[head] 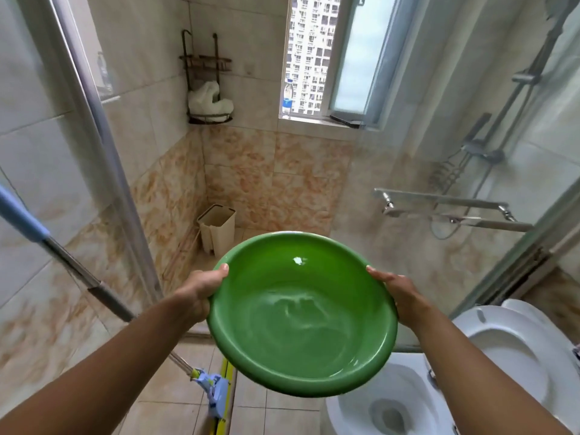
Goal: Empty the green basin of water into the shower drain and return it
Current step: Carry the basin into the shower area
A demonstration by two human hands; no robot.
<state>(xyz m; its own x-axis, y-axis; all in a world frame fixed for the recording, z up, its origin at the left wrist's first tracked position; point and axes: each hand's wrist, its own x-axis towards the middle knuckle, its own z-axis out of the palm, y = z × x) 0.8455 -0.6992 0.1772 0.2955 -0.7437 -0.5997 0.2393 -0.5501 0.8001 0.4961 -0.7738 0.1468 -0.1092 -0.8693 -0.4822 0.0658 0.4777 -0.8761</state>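
Note:
A round green basin [301, 312] is held up in front of me, roughly level, with rippling water in its bottom. My left hand [201, 290] grips its left rim, thumb over the edge. On the opposite rim my right hand [398, 293] grips the same way. The basin hangs in the air in front of the open shower stall and above the bathroom floor tiles. The shower drain is not visible; the basin hides most of the stall floor.
A mop with a blue handle [75, 268] leans at the left, its head [215, 394] on the floor. An open toilet [405, 400] stands at the lower right. A beige bin [218, 230] sits in the stall's far corner. Glass shower door with handle [445, 207] on the right.

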